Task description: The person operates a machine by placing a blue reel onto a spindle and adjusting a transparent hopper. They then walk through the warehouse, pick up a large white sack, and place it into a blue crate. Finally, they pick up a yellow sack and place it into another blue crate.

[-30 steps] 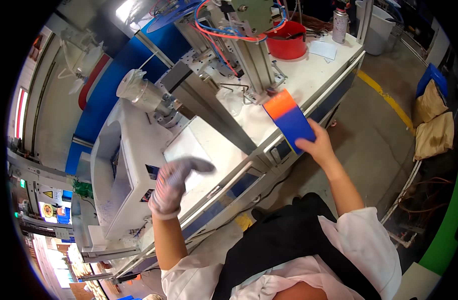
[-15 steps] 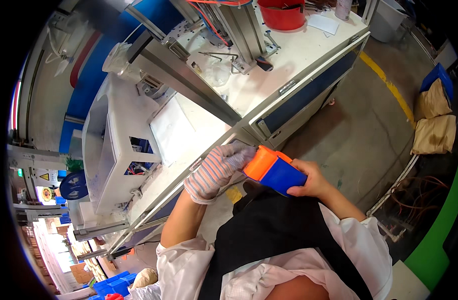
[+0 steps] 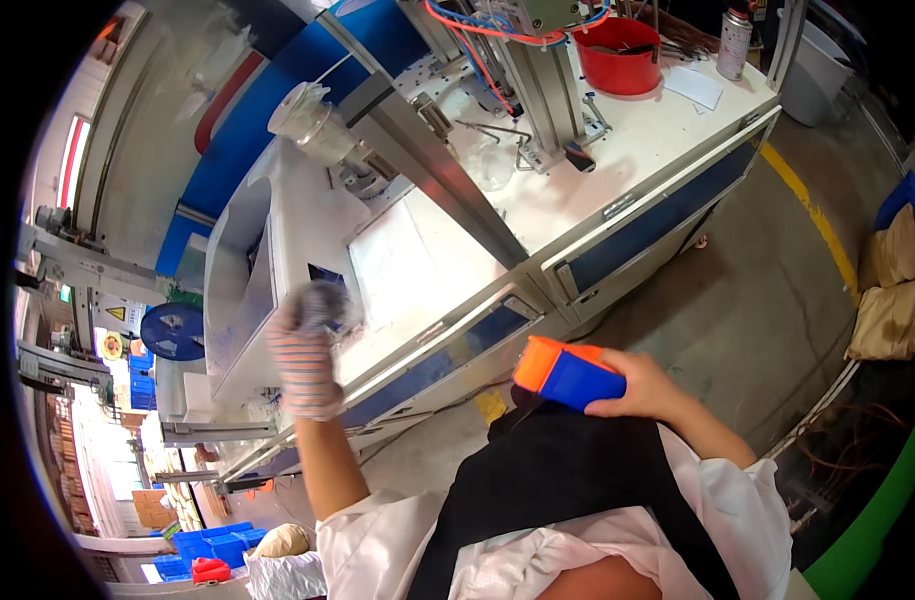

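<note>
In my bare right hand (image 3: 646,386) is a small box-like plastic part (image 3: 581,379), blue at the hand end and orange at the far end. My fingers and thumb wrap its blue sides, in front of my black apron. My left hand (image 3: 308,352), in a striped knit glove, is raised at the white machine housing (image 3: 253,255), by the dark square opening (image 3: 325,273) in its side. Motion smears its fingers, so I cannot make out whether it holds anything or touches the housing.
Beside the housing lies a white sheet (image 3: 403,250) on the bench. A slanting metal post (image 3: 443,175) rises at the bench's front. Farther back stand a red tub (image 3: 618,65), a spray can (image 3: 735,45) and hex keys. Brown sacks (image 3: 890,310) lie at the right.
My left hand has left the orange end of the part and swung left to the machine opening. My right hand keeps its hold on the part. The view has shifted somewhat.
</note>
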The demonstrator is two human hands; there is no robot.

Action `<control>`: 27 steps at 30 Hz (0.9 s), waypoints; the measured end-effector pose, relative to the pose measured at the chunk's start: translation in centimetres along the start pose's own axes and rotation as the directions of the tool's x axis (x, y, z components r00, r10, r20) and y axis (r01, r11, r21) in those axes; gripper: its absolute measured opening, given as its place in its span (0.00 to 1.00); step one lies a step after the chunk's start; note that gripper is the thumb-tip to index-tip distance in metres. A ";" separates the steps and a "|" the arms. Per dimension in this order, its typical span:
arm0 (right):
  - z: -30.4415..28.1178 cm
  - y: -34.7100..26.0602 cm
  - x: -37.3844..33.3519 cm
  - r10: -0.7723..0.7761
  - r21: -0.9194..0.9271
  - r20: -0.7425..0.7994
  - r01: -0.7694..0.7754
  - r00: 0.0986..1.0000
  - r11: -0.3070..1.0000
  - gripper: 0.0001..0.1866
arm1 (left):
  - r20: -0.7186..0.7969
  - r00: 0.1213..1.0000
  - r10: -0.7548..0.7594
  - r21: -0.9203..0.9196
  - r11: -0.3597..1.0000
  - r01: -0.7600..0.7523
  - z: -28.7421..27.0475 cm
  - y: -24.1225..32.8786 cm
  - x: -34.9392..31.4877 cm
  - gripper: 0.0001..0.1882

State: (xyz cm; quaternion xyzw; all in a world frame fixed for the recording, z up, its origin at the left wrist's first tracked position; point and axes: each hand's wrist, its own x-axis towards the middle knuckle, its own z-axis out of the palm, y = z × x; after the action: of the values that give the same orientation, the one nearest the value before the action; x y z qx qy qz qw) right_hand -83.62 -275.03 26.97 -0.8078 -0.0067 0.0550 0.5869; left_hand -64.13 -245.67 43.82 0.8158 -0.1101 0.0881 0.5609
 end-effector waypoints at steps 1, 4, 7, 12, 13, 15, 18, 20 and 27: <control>-0.2 0.1 0.0 -0.012 -0.101 -0.035 0.008 0.999 0.995 0.36 | 0.001 0.967 0.256 0.156 0.955 -0.253 -2.9 -0.4 0.7 0.12; -0.3 -0.2 0.7 -0.056 -0.279 -0.163 0.008 0.985 0.960 0.36 | -0.040 0.955 0.294 0.126 0.950 -0.287 -1.4 3.7 -1.5 0.13; -0.2 -0.4 1.2 -0.048 -0.326 -0.292 -0.053 0.955 0.944 0.33 | 0.172 0.776 0.607 0.306 0.716 -0.628 1.7 6.4 -3.4 0.09; 1.1 -1.5 1.9 -0.074 -0.633 -0.267 -0.117 0.961 0.765 0.31 | 0.490 0.562 0.666 0.519 0.295 -0.802 5.1 8.3 -6.0 0.07; 1.3 -2.1 2.1 -0.125 -0.699 -0.251 -0.091 0.960 0.709 0.29 | 0.492 0.579 0.650 0.544 0.289 -0.788 5.1 7.8 -5.7 0.12; 0.8 0.9 2.1 0.043 -0.744 -0.209 -0.187 0.977 0.641 0.28 | 0.187 0.608 0.771 0.401 0.506 -0.764 5.0 8.7 -4.8 0.09; -1.9 1.2 2.3 -0.102 -0.700 -0.345 -0.183 0.933 0.690 0.28 | 0.119 0.589 0.800 0.495 0.466 -0.733 3.1 11.3 -4.1 0.05; -2.8 -0.8 1.6 -0.175 -0.640 -0.477 -0.204 0.861 0.741 0.29 | 0.200 0.653 0.731 0.522 0.484 -0.702 1.9 10.8 -3.5 0.02; -5.7 -3.1 16.0 -0.488 -0.792 -0.449 -0.081 0.748 0.605 0.27 | 0.273 0.759 0.591 0.380 0.658 -0.650 1.1 10.4 0.0 0.04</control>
State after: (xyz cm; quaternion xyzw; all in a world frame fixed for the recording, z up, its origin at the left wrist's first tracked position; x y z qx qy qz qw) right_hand -67.00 -278.30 30.36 -0.9400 0.0676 -0.2978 0.1521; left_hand -66.97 -250.27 52.73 0.8395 -0.3935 0.2460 0.2827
